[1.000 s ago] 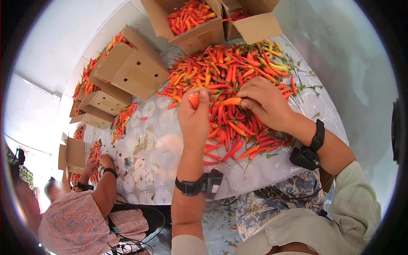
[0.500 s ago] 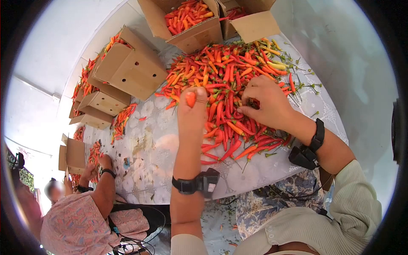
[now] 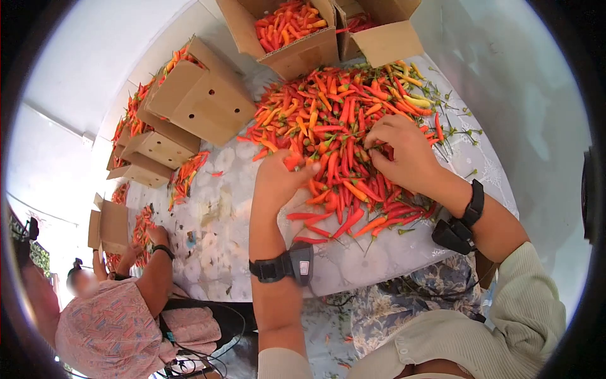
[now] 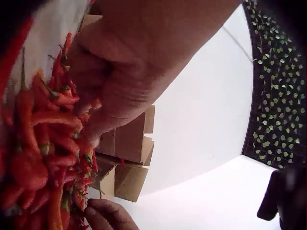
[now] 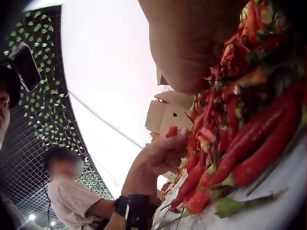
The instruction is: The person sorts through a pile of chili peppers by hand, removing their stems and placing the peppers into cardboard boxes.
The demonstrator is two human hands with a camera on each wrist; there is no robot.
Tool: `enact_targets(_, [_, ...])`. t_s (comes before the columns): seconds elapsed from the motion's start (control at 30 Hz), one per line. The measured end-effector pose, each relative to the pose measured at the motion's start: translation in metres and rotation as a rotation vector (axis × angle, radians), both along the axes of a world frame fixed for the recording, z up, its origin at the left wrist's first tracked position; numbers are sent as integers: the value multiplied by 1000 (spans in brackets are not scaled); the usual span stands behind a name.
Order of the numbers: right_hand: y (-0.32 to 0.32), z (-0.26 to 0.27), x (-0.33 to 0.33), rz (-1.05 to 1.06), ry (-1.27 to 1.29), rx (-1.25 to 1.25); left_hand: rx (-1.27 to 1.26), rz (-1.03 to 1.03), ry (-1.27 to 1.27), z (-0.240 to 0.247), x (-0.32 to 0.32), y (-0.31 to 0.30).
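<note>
A large heap of red and orange chilies (image 3: 346, 120) lies on the table, many with green stems. My left hand (image 3: 276, 180) is at the heap's near left side, its fingers curled round red-orange chilies (image 3: 293, 162); in the right wrist view a red tip shows above this hand (image 5: 165, 152). My right hand (image 3: 409, 155) is over the right of the heap, fingers bent down among the chilies. Red shows between its thumb and fingers, but whether it grips a chili is hidden. The left wrist view shows its fingertips (image 4: 98, 208) beside the heap.
Cardboard boxes of chilies stand behind the heap (image 3: 303, 58) and at the left (image 3: 205, 104). Loose green stems (image 3: 464, 132) lie on the right of the patterned tablecloth (image 3: 243, 234). Another person (image 3: 113, 322) handles chilies at the far left, near a small box (image 3: 113, 227).
The orange chili between my hands a second ago is no longer there. My left hand has moved down and slightly left, its thumb now pointing right; my right hand has shifted slightly right.
</note>
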State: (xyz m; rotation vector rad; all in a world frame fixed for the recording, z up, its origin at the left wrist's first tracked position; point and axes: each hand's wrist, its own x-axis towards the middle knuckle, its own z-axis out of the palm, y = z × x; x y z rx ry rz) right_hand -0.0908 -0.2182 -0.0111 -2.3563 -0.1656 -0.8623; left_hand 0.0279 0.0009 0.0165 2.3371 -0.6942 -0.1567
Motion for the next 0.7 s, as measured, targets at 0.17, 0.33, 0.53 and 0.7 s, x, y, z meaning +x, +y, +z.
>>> enact_targets(0.17, [2, 4, 0, 20, -102, 41, -70, -97, 37, -16, 11, 4])
enact_targets(0.33, [9, 14, -5, 151, -37, 245, -391, -192, 418, 9, -13, -3])
enact_targets(0.53, [12, 5, -3, 352, 9, 411, -478, -346, 623, 0, -34, -23])
enact_targets(0.7, [14, 13, -9, 313, 95, 485, -489, -329, 625, 5, -36, -24])
